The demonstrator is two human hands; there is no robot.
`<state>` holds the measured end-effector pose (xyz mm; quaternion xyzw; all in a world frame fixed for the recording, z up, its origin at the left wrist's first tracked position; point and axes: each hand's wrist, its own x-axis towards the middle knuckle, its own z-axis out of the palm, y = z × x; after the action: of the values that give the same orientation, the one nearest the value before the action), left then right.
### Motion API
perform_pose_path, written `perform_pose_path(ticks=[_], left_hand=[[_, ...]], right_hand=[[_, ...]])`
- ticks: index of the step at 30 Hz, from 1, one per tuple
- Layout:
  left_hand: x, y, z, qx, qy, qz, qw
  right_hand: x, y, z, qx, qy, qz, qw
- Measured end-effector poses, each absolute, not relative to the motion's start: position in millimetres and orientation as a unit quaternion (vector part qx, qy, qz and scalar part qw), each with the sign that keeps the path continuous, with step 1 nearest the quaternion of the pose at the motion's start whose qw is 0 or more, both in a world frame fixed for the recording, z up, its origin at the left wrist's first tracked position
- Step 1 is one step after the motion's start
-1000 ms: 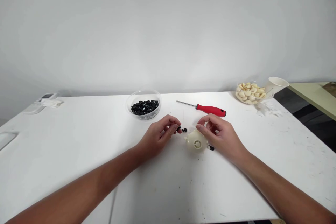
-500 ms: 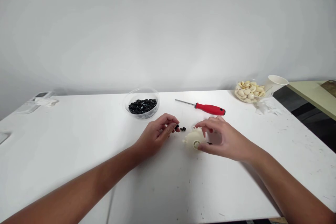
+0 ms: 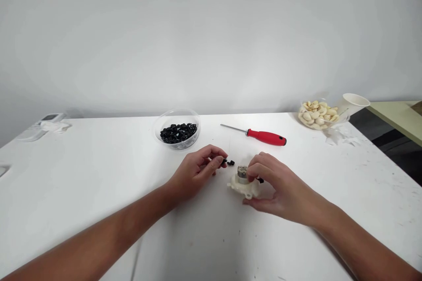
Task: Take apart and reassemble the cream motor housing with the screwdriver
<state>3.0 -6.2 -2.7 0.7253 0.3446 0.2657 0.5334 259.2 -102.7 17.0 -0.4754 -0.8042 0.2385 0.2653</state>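
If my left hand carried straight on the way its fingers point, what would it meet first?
Probably the small loose black piece on the table, just past the fingertips of the left hand. The hand's height is unclear, so it might pass just above it.

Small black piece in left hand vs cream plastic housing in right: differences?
The small black piece is darker and far smaller than the cream plastic housing. The left hand pinches the piece; the right hand spreads around the housing, grey cylinder upward. Both are hand-held.
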Motion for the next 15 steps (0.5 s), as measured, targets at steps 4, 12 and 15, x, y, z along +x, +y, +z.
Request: perform_pose_path(ticks=[4, 12, 15], left_hand=[[2, -5, -4, 0.714, 0.354, 0.261, 0.546], [0, -5, -4, 0.707, 0.355, 0.256, 0.556], [1, -5, -4, 0.706, 0.356, 0.264, 0.552]], right_hand=[[261, -104, 21, -0.459, -0.793, 0.289, 0.278], [271, -105, 30, -0.507, -0.724, 0.375, 0.280], [275, -101, 29, -0.508, -0.716, 0.395, 0.271]])
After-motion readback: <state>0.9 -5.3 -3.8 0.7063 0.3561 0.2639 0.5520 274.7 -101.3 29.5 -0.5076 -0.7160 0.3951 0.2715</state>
